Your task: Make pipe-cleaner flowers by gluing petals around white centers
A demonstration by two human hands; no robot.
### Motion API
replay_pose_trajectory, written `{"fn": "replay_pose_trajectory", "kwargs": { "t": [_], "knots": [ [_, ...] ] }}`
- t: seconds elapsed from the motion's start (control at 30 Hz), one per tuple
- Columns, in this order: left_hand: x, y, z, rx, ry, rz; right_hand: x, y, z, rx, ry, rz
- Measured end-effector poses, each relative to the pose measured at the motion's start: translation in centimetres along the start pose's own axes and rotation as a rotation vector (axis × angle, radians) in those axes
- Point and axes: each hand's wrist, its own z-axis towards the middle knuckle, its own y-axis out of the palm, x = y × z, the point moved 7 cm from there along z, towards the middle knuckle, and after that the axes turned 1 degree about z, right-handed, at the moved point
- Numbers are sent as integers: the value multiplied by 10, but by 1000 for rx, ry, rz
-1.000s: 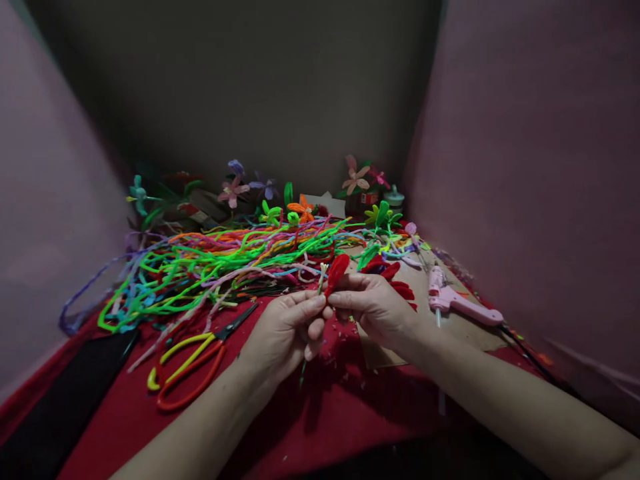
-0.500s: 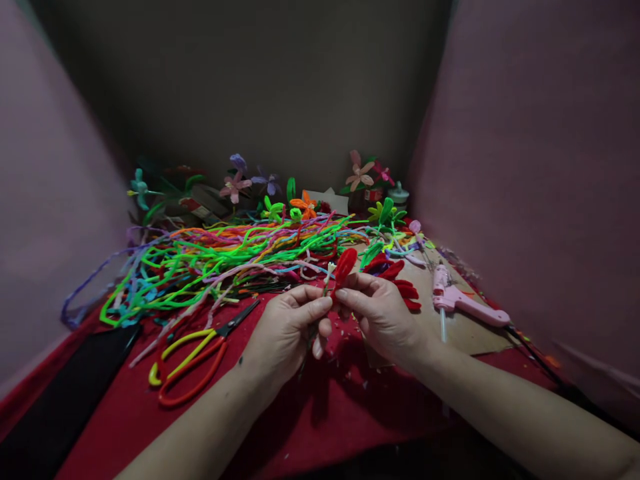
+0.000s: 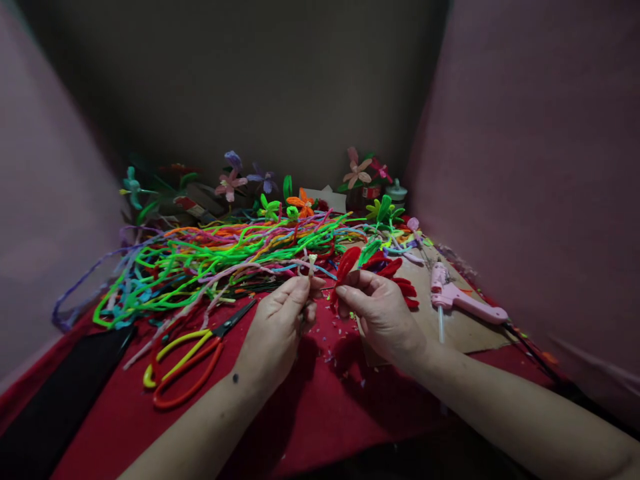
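Observation:
My left hand (image 3: 283,317) is closed, thumb against fingers, on a thin stem topped by small pale flower stamens (image 3: 313,259). Facing it, my right hand (image 3: 377,310) pinches a red pipe-cleaner petal (image 3: 347,264) near its base. A thin wire runs from the petal's base toward my left fingers. Behind my right hand, more red petals (image 3: 406,291) lie on a brown board. The lower part of the stem is mostly hidden by my left hand.
Scissors (image 3: 193,363) with yellow and red handles lie at left, beside a black strip (image 3: 67,400). Many coloured pipe cleaners (image 3: 225,257) spread across the back. On the brown board (image 3: 467,340) rests a pink glue gun (image 3: 463,303). Finished flowers (image 3: 356,175) stand along the wall.
My left hand has moved left with the stamens, away from my right hand. The red petal is now apart from the stamens and tilts a little differently.

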Motion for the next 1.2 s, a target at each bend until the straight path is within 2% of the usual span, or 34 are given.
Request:
{"fn": "replay_pose_trajectory", "kwargs": {
  "t": [0.27, 0.47, 0.6, 0.87, 1.2],
  "knots": [
    [3, 7, -6, -31, 33, 129, 0, 0, -1, 22, 11, -18],
    [6, 7, -10, 18, 110, 230, 7, 4, -5, 3, 95, 35],
    [6, 7, -8, 22, 126, 292, 7, 8, -7, -27, 91, 43],
    [6, 5, -8, 16, 130, 336, 8, 10, -7, -18, 116, 76],
    [4, 5, -8, 0, 98, 278, 7, 6, -5, -15, 58, 8]
  ]
}}
